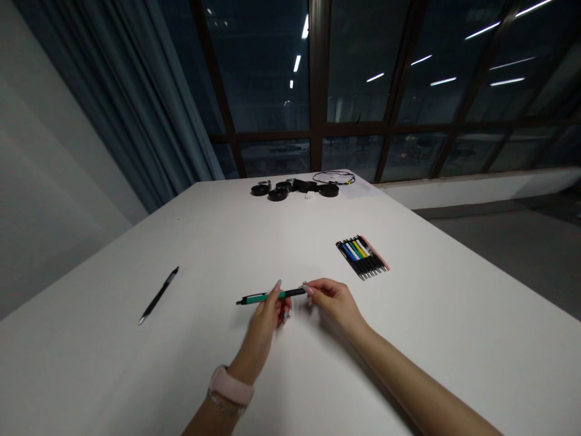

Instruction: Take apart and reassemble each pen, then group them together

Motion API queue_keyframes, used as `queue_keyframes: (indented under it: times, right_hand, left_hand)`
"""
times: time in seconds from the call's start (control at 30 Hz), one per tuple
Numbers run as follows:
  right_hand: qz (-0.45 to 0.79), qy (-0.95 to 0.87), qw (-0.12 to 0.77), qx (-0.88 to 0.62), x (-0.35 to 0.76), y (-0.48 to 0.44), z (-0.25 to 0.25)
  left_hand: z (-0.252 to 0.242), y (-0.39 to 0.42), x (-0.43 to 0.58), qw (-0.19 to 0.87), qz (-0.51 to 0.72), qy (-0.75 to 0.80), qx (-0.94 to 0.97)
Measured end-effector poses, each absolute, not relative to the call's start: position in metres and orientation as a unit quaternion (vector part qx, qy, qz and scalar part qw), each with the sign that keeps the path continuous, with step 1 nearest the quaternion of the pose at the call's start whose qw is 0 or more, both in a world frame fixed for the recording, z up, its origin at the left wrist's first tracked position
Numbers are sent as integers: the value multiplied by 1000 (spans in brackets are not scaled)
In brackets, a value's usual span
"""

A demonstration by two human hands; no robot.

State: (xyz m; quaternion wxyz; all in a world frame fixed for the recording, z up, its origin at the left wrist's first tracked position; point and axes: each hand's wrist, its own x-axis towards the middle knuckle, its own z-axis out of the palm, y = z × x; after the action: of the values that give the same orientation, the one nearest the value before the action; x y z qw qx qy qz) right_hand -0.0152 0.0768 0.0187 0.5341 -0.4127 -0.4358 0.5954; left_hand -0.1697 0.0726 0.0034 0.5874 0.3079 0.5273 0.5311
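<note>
Between my two hands a green and black pen (256, 298) is held just above the white table, lying nearly level with its clicker end to the left. My left hand (271, 312) pinches the barrel around its middle. At the pen's right end, the fingertips of my right hand (333, 301) are closed on the tip, which they hide. Off to the left, a black pen with a silver tip (158, 295) lies slanted by itself. To the right and farther back is a row of several pens (362, 257), side by side, with blue, white, green and yellow barrels among them.
The white table (218, 236) stretches away toward dark windows. At its far end lie several round black items (278, 194), a coiled black cable (334, 177) and a pale sheet (362, 190). A blue curtain (149, 91) hangs at the back left.
</note>
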Motion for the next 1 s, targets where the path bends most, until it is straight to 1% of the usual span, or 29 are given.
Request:
queue_keyframes:
  times: [0.37,0.57,0.73,1.0]
  right_hand:
    - [561,-494,495,-442,-15,76,15]
    - [484,-575,471,-462,-13,76,1]
    - [430,-650,429,-457,-10,73,6]
    - [453,-654,409,-447,-13,69,9]
  left_hand:
    - [3,72,-169,572,523,521,358]
    - [2,71,-167,559,513,529,381]
    - [4,70,-166,555,513,530,385]
    - [0,72,-169,535,514,541,396]
